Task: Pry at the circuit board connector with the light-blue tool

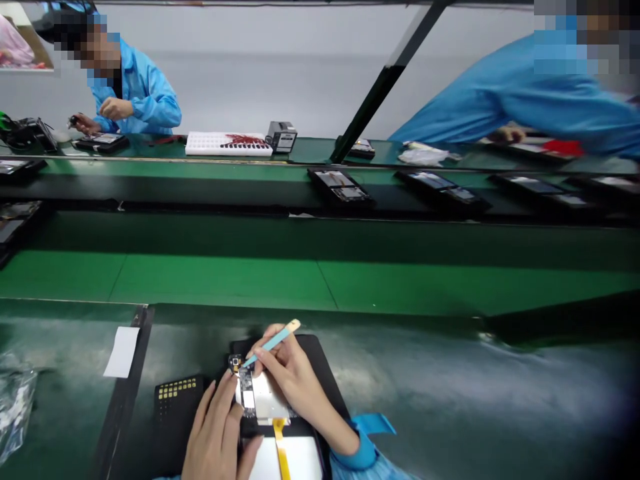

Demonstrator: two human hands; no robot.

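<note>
A black electronic device with its inside exposed lies before me, with a white panel (300, 460) and an orange ribbon cable (281, 447). Blue tweezers (274, 342) with a cream end are gripped in my right hand (296, 379). Their tip points down beside a small dark camera-like part (235, 363) at the top of the circuit board (247, 387). My left hand (216, 423) rests along the device's left side, fingers stretched out, its index fingertip close under that small part. Whether that finger presses on it I cannot tell.
A black sheet with gold squares (176, 390) lies left of the device. Farther left are white paper (121, 351) and a clear plastic bag (17, 407). Opened devices (343, 185) sit along the black line beyond. Two people in blue work at the far bench.
</note>
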